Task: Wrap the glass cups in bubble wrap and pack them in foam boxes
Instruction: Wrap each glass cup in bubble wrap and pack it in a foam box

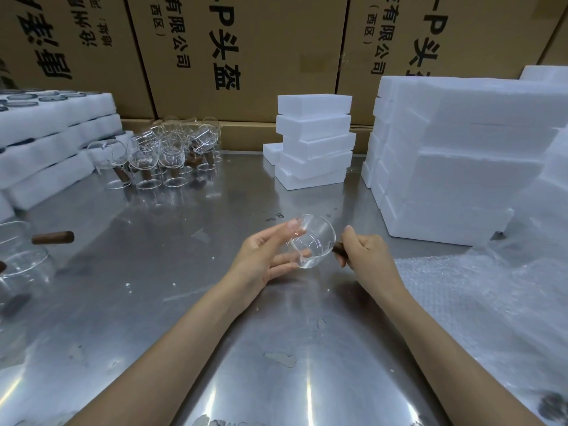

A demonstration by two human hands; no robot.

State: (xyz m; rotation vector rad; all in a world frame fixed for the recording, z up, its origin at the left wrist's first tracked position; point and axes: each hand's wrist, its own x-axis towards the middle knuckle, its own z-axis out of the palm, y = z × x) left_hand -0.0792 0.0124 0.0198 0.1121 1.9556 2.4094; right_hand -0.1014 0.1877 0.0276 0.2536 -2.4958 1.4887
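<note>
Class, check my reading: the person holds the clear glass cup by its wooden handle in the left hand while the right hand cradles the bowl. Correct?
Not quite: the hands are swapped. In the head view, the right hand grips the brown wooden handle of the clear round glass cup, while the left hand cradles the bowl.

steel table (153, 272), glare streaks | printed cardboard cartons (276, 41) behind as wall

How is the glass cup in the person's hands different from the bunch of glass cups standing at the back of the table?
The clear glass cup with a brown wooden handle is held above the steel table, tipped on its side; the cluster of clear glass cups stands on the table. The held cup is alone, with the right hand gripping its handle and the left hand cradling its bowl; the cluster is untouched. Both are unwrapped, clear, brown-handled.
</note>
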